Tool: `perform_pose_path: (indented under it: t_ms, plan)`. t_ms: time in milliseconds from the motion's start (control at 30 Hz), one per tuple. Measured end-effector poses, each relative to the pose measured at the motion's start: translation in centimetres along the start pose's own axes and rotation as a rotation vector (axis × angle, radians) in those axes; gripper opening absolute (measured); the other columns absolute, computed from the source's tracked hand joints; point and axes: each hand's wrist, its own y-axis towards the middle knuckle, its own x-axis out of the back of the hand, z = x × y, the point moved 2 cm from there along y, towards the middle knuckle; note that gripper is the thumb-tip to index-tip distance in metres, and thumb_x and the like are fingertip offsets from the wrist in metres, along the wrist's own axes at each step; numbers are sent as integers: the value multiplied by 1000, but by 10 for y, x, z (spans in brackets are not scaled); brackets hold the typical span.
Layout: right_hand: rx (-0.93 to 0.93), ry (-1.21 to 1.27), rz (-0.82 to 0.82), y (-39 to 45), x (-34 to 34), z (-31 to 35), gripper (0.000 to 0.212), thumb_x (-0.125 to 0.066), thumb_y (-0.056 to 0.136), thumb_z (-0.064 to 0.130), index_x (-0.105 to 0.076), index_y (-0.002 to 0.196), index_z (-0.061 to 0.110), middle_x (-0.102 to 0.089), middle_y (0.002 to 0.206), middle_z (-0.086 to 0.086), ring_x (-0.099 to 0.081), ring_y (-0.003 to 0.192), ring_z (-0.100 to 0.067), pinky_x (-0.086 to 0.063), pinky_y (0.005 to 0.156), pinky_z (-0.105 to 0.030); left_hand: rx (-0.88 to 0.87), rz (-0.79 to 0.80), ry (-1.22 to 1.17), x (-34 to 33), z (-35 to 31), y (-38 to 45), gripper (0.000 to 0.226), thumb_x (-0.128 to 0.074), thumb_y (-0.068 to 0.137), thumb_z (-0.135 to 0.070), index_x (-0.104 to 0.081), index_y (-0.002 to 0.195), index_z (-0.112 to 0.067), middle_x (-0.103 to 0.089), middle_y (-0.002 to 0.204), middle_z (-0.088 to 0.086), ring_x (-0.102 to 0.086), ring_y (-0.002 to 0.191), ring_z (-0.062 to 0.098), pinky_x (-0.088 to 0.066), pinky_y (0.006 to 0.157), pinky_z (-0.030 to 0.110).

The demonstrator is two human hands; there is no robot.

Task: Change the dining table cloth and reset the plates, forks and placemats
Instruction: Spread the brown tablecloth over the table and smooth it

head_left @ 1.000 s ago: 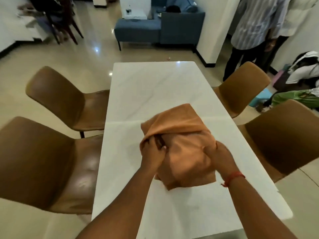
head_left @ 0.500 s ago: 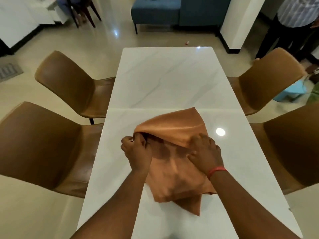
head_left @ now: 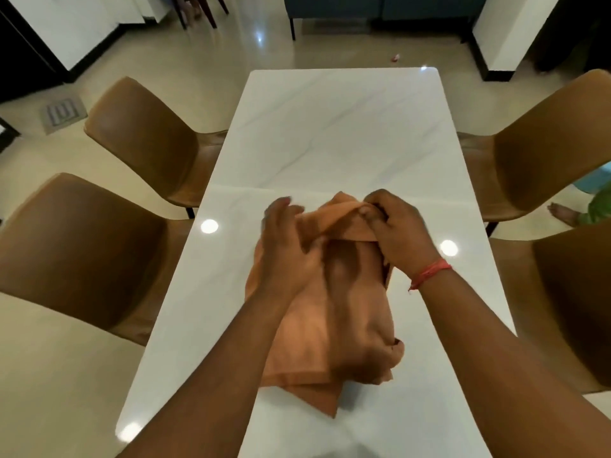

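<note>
- The right hand [head_left: 395, 231] is gripping a fold of the orange cloth [head_left: 334, 319] at its far edge, fingers curled over the fabric and the thumb tucked beneath it; a red thread band [head_left: 429, 272] is sitting round that wrist.
- The left hand [head_left: 287, 246] is lying over the cloth's left side with its fingers loose and spread, blurred in the picture; it is holding nothing that can be made out, and whether the palm is touching the fabric cannot be told.
- The cloth is lying bunched and partly folded on the near half of the white marble table [head_left: 330, 133], between the two forearms, with one corner pointing toward the near edge.
- The table's far half is showing faint grey veins and a few bright light reflections.
- Four brown chairs are standing round the table: the near left chair [head_left: 76, 256] and far left chair [head_left: 148, 140] on one side, the far right chair [head_left: 542, 143] and near right chair [head_left: 568, 302] on the other.
- Beyond the table, a glossy beige floor [head_left: 205, 57] is stretching away to a blue sofa [head_left: 380, 8] and a white pillar [head_left: 506, 31].
</note>
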Motion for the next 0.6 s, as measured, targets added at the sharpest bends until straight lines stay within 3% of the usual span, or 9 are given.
perform_pose_path:
  t_ms: [67,100,167,200,333,433,500,533,600]
  plan:
    - [188,-42,79,4,-5,23,6,-57,94,27,-59,90,23,-56,82,12,-51,76,-6,-40,67,-15,-160,159,37,-8,-37,13,50,-64,87,-32,-41,131,-38,-57,111,-17,-52,101,-8,-39,82,5]
    - [244,-72,91,7,-3,28,4,-57,92,27,-58,90,24,-54,82,12,-49,76,-6,-39,67,-16,-210,169,95,-7,-49,20,38,-61,88,-27,-48,122,-36,-59,95,-19,-57,90,-7,-42,73,7]
    - [254,-176,69,15,10,20,14,-50,83,26,-58,92,20,-53,88,5,-50,75,-14,-40,64,-26,-171,94,96,8,-63,35,16,-60,87,-20,-59,100,-30,-64,83,-13,-63,81,9,-51,70,30]
    - [209,-246,34,19,20,9,23,-46,77,26,-59,94,17,-52,91,0,-52,74,-19,-39,63,-31,-126,30,19,20,-65,41,10,-59,86,-20,-59,92,-28,-65,81,-12,-63,80,11,-52,71,33]
    - [-170,-467,-127,28,62,-44,33,-59,71,-6,-67,100,7,-50,105,-15,-57,83,-36,-45,71,-33,-100,-208,-260,57,-64,53,21,-44,86,-21,-58,93,-35,-62,82,-24,-59,82,-5,-47,72,12]
    - [-321,-306,-339,32,81,-48,34,-47,78,-5,-71,99,5,-56,109,-17,-57,100,-33,-36,80,-20,154,-362,-284,75,-32,65,18,-46,93,-12,-60,93,-24,-61,84,-18,-58,80,0,-46,73,22]
    - [-246,-213,-345,30,71,-23,30,-47,80,1,-71,96,8,-62,106,-10,-58,102,-24,-36,82,-17,264,-146,-131,76,-8,68,21,-52,94,-17,-61,113,-18,-64,107,-7,-60,100,10,-49,86,30]
    - [-164,-188,-298,27,59,-6,26,-50,82,4,-71,97,9,-64,104,-8,-59,100,-21,-40,85,-19,254,-11,-68,73,-3,66,36,-56,93,-18,-55,129,-18,-58,126,0,-56,115,15,-45,98,30]
    - [-20,-142,-175,22,27,32,24,-55,85,4,-69,104,11,-66,104,-4,-59,98,-16,-45,89,-23,85,189,-41,61,-11,57,69,-66,87,-23,-35,149,-23,-38,149,4,-37,135,16,-29,111,25]
